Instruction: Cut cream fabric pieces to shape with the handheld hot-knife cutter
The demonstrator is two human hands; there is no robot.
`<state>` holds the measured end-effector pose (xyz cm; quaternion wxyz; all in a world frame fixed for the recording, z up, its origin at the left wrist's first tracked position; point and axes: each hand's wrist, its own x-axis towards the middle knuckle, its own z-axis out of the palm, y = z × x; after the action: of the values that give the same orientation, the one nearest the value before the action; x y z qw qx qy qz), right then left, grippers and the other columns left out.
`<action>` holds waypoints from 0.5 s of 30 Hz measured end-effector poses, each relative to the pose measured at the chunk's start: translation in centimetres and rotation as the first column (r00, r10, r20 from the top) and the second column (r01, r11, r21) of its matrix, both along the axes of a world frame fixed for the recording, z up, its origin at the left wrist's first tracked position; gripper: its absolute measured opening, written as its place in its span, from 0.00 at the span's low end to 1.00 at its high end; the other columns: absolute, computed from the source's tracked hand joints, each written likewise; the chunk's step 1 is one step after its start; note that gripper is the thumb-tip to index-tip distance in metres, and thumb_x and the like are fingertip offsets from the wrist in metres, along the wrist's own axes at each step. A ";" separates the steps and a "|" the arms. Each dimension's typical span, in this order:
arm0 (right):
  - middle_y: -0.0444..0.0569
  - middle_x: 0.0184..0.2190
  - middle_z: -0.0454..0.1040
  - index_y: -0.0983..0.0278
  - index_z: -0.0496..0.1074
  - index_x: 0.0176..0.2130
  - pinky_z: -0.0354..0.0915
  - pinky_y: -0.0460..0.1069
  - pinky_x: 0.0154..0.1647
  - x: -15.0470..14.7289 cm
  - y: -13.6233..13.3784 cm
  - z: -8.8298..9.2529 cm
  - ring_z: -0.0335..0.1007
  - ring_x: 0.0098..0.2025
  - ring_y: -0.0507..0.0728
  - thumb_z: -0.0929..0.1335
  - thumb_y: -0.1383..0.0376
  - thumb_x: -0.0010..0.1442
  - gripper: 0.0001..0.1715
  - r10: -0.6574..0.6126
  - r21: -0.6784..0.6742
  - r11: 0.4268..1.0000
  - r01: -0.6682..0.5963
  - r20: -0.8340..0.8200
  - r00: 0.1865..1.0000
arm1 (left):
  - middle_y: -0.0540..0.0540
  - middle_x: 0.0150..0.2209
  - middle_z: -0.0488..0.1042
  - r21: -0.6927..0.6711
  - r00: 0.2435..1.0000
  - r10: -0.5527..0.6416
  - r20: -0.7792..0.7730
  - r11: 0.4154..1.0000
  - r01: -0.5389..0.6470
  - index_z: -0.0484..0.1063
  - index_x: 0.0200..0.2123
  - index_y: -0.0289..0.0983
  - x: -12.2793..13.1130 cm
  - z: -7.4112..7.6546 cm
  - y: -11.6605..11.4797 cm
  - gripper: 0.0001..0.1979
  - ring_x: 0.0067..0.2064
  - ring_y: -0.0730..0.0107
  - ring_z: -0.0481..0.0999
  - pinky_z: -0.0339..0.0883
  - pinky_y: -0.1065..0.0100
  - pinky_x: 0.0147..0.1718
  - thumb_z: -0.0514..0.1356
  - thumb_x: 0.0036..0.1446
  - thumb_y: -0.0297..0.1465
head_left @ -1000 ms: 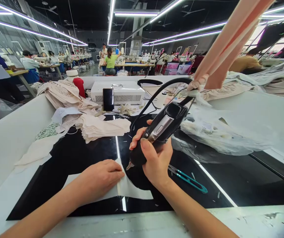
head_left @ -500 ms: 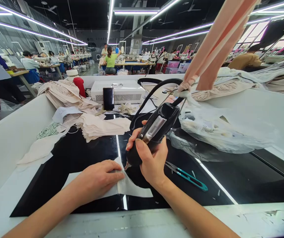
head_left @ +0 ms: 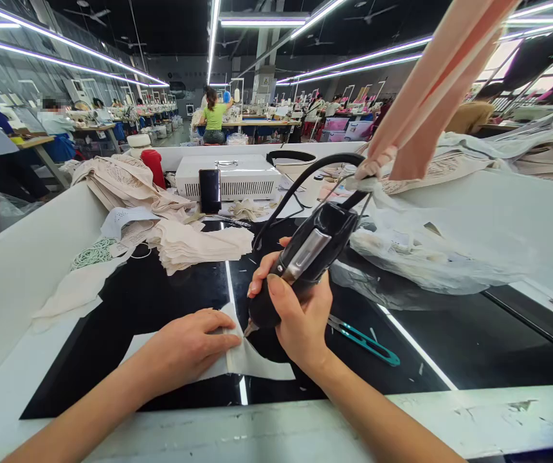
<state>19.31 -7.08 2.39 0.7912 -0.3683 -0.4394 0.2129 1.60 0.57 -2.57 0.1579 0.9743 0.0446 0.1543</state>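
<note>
A white fabric piece [head_left: 263, 365] lies on the black tabletop. My left hand [head_left: 192, 344] is over its left part, with bent fingers pressing and holding it; the thumb is hidden. My right hand [head_left: 303, 315] is wrapped round a black corded hand tool [head_left: 317, 241] with a silver plate on its side. The tool slants down to the left, and its pointed metal tip is at the fabric's edge, close to my left fingertips. Whether the tip touches the fabric I cannot tell. Teal thread snips [head_left: 373, 346] lie to the right of my right hand.
A pink cloth strip [head_left: 431, 96] hangs from above, tied at the tool's cord. Stacked beige fabric pieces [head_left: 194, 247] and a phone [head_left: 209, 191] stand behind, before a white vented box [head_left: 252, 173]. A clear plastic bag [head_left: 431, 257] lies at right. White side walls border the table.
The tool and my right hand have shifted slightly right, and the tool's tip shows more clearly now. My left hand stays on the fabric. The view has shifted slightly.
</note>
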 end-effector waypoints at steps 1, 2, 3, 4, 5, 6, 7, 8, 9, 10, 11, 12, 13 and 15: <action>0.38 0.29 0.73 0.57 0.65 0.42 0.70 0.48 0.26 0.0 0.0 0.0 0.70 0.24 0.51 0.73 0.62 0.59 0.14 -0.003 -0.004 1.000 0.003 0.002 1.000 | 0.42 0.53 0.75 0.003 1.000 -0.003 0.000 1.000 0.003 0.74 0.54 0.42 0.0 0.0 0.0 0.14 0.51 0.63 0.77 0.75 0.65 0.48 0.52 0.72 0.27; 0.38 0.29 0.73 0.57 0.66 0.42 0.70 0.48 0.26 0.1 -0.1 0.1 0.70 0.25 0.51 0.73 0.62 0.60 0.13 -0.003 -0.005 1.000 0.003 0.004 1.000 | 0.42 0.53 0.75 0.011 1.000 -0.005 0.002 1.000 0.005 0.74 0.54 0.41 0.0 0.0 0.1 0.14 0.51 0.64 0.77 0.75 0.65 0.49 0.52 0.72 0.27; 0.38 0.29 0.73 0.57 0.66 0.42 0.70 0.48 0.27 0.2 -0.2 0.2 0.70 0.25 0.51 0.73 0.62 0.60 0.13 -0.001 -0.002 1.000 0.001 0.007 1.000 | 0.42 0.52 0.75 0.027 1.000 -0.008 0.005 1.000 0.008 0.74 0.53 0.41 0.0 0.1 0.1 0.13 0.51 0.64 0.77 0.75 0.63 0.52 0.52 0.72 0.27; 0.38 0.30 0.73 0.57 0.66 0.42 0.70 0.48 0.27 0.3 -0.4 0.4 0.70 0.25 0.51 0.73 0.62 0.60 0.14 0.000 0.003 1.000 0.000 0.007 1.000 | 0.42 0.52 0.76 0.048 1.000 -0.012 0.013 0.999 0.012 0.74 0.52 0.40 0.0 0.1 0.1 0.13 0.51 0.64 0.77 0.74 0.60 0.55 0.52 0.72 0.27; 0.38 0.30 0.73 0.56 0.67 0.44 0.70 0.48 0.27 0.5 -0.6 0.5 0.70 0.25 0.51 0.74 0.62 0.60 0.15 -0.001 0.007 1.000 0.001 0.005 1.000 | 0.42 0.52 0.76 0.074 1.000 -0.016 0.026 0.997 0.014 0.74 0.52 0.40 0.0 0.2 0.0 0.12 0.52 0.64 0.78 0.71 0.56 0.59 0.52 0.72 0.26; 0.38 0.30 0.73 0.56 0.67 0.45 0.70 0.48 0.27 0.7 -1.0 0.7 0.70 0.25 0.51 0.74 0.61 0.60 0.17 -0.007 0.010 1.000 0.007 0.000 1.000 | 0.42 0.52 0.76 0.096 0.999 -0.020 0.042 0.995 0.016 0.73 0.51 0.39 0.1 0.3 -0.1 0.12 0.52 0.64 0.77 0.69 0.53 0.61 0.52 0.72 0.25; 0.39 0.31 0.73 0.56 0.67 0.47 0.70 0.48 0.27 0.9 -1.4 0.8 0.70 0.25 0.51 0.74 0.61 0.59 0.18 -0.016 0.012 1.000 0.016 -0.004 1.000 | 0.41 0.53 0.76 0.110 0.998 -0.025 0.058 0.994 0.018 0.73 0.51 0.38 0.2 0.4 -0.3 0.12 0.53 0.64 0.77 0.67 0.52 0.63 0.52 0.72 0.25; 0.39 0.31 0.74 0.55 0.67 0.49 0.70 0.48 0.26 1.1 -1.9 0.9 0.71 0.25 0.51 0.75 0.61 0.59 0.20 -0.025 0.010 1.000 0.025 -0.008 1.000 | 0.41 0.53 0.76 0.113 0.997 -0.027 0.069 0.993 0.020 0.72 0.52 0.37 0.3 0.6 -0.5 0.12 0.54 0.63 0.77 0.69 0.54 0.62 0.51 0.72 0.25; 0.39 0.31 0.74 0.55 0.67 0.50 0.70 0.48 0.26 1.2 -2.3 1.0 0.71 0.25 0.51 0.75 0.61 0.59 0.21 -0.033 0.008 0.999 0.033 -0.008 0.999 | 0.41 0.53 0.75 0.106 0.997 -0.028 0.074 0.994 0.020 0.72 0.52 0.37 0.4 0.7 -0.8 0.12 0.54 0.63 0.77 0.71 0.57 0.59 0.51 0.72 0.24; 0.40 0.31 0.74 0.55 0.68 0.50 0.70 0.48 0.25 1.3 -2.8 1.0 0.71 0.25 0.51 0.75 0.60 0.59 0.22 -0.036 0.004 0.999 0.036 -0.006 0.999 | 0.41 0.53 0.76 0.093 0.997 -0.029 0.077 0.995 0.022 0.72 0.52 0.37 0.6 0.9 -1.2 0.12 0.54 0.63 0.76 0.74 0.60 0.56 0.51 0.72 0.25; 0.40 0.31 0.74 0.55 0.68 0.50 0.70 0.48 0.25 1.4 -3.3 0.9 0.71 0.25 0.51 0.75 0.60 0.59 0.22 -0.035 -0.002 0.999 0.035 -0.001 0.999 | 0.41 0.52 0.76 0.076 0.996 -0.032 0.079 0.997 0.026 0.71 0.52 0.36 0.8 1.0 -1.5 0.12 0.54 0.63 0.77 0.76 0.63 0.53 0.50 0.73 0.25; 0.40 0.32 0.74 0.55 0.68 0.51 0.70 0.48 0.25 1.5 -3.7 0.8 0.72 0.25 0.51 0.76 0.59 0.59 0.22 -0.032 -0.007 0.999 0.032 0.004 0.999 | 0.41 0.51 0.76 0.060 0.996 -0.037 0.080 0.998 0.032 0.72 0.51 0.36 1.0 1.0 -1.8 0.11 0.53 0.63 0.77 0.76 0.65 0.51 0.50 0.73 0.26; 0.41 0.32 0.74 0.55 0.69 0.51 0.71 0.48 0.25 1.6 -4.1 0.6 0.72 0.25 0.52 0.76 0.58 0.59 0.22 -0.027 -0.010 1.000 0.027 0.008 1.000 | 0.41 0.50 0.77 0.046 0.996 -0.042 0.080 0.998 0.039 0.72 0.51 0.36 1.2 1.0 -2.1 0.11 0.52 0.63 0.77 0.77 0.65 0.50 0.50 0.74 0.26; 0.41 0.32 0.74 0.55 0.68 0.52 0.71 0.48 0.25 1.7 -4.8 0.3 0.72 0.26 0.52 0.76 0.57 0.59 0.23 -0.018 -0.012 1.000 0.018 0.016 1.000 | 0.42 0.48 0.77 0.021 0.997 -0.053 0.062 0.998 0.052 0.72 0.49 0.36 1.4 0.9 -2.4 0.11 0.49 0.63 0.78 0.77 0.65 0.48 0.50 0.74 0.27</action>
<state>21.03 -11.83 2.64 0.7873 -0.3787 -0.4410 0.2056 3.02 -1.87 -1.64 0.1535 0.9714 0.0125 0.1809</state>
